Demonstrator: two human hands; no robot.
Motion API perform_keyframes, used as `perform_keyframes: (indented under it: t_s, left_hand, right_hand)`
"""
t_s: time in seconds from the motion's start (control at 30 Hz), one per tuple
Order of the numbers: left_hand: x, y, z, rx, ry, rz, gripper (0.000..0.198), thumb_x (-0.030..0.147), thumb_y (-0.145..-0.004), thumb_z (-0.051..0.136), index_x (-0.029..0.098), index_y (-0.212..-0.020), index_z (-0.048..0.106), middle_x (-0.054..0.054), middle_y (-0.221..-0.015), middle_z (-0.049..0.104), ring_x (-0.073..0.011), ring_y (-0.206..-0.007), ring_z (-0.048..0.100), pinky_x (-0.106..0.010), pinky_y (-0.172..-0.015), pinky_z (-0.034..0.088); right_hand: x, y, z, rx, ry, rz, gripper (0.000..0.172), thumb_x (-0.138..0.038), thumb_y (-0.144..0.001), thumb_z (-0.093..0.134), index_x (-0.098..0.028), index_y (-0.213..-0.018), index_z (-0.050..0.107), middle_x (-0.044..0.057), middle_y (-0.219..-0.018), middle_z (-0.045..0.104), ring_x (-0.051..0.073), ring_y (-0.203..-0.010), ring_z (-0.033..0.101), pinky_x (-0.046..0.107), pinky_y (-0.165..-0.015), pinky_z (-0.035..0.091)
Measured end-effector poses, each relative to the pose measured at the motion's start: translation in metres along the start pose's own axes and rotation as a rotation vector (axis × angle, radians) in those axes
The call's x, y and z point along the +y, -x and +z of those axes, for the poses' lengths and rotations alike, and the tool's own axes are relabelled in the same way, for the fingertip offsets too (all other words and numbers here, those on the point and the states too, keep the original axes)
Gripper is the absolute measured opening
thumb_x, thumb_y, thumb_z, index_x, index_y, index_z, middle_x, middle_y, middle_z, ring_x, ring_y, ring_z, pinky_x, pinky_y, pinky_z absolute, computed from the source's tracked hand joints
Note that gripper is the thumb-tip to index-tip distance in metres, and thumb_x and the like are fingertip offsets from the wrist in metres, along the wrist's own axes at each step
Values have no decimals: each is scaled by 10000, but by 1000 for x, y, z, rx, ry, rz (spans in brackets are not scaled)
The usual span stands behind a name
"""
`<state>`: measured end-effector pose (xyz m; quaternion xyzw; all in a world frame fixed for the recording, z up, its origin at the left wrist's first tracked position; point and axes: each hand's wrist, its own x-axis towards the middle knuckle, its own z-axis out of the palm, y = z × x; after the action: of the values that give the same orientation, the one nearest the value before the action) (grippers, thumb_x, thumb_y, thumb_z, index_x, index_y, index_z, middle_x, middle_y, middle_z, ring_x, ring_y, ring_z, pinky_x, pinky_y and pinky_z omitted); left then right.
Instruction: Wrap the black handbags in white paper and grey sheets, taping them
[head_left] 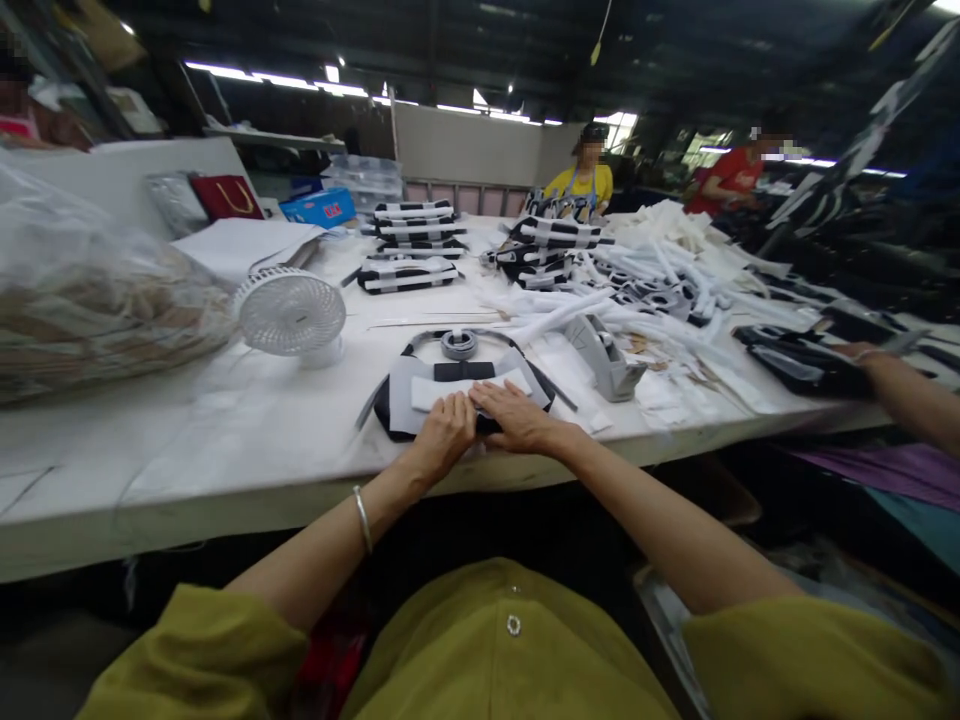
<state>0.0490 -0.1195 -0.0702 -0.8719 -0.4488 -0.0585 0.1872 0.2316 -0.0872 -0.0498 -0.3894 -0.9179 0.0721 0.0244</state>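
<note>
A black bag [384, 412] lies flat at the table's front edge, its strap looping round the far side. A light grey sheet [403, 385] covers the bag, and a folded white strip [427, 393] lies across that sheet. My left hand [450, 425] is closed, with bent fingers on the strip's near edge. Right beside it, my right hand [514, 412] rests on the strip with its fingers stretched out, the two hands touching. Beyond the strip are a black patch [465, 371] and a grey roll [459, 344]. What lies under my palms is hidden.
A grey tape dispenser [604, 360] stands to the right. On the left are a white fan [291, 312] and a large clear plastic bag [97, 300]. Stacks of wrapped black bags [411, 275] and white strips [667, 270] lie behind. A co-worker's arm [911, 390] reaches in from the right.
</note>
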Motion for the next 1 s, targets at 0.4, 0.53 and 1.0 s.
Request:
perform_keyframes:
  t_s: [0.4,0.53,1.0]
  left_hand:
    - [-31,-5,-14,9,118,107,259,51,-888,465,76,-1131,551,-132,-1018,650,-255,-926,653,-360,-798,555]
    - [-38,-8,-23,-14,141,112,298,45,-824,515,95,-1114,558,-112,-1011,656,-254,-895,657,-345,-751,551]
    - [-12,-7,17,335,36,-20,442,16,-888,394,16,-1300,552,-221,-1293,615,-294,-1185,598,-447,-1028,488]
  right_hand:
    - [-12,3,14,294,209,36,664,-226,-852,673,-98,-1455,427,173,-1499,466,313,-1390,415,541,-1168,280]
    - [-10,-3,12,325,249,36,515,-121,-917,507,-89,-1428,453,180,-1454,511,300,-1345,468,522,-1124,343]
    - [-5,-11,20,431,222,-50,326,-144,-940,442,-67,-1229,571,181,-1219,645,266,-1130,596,432,-984,463]
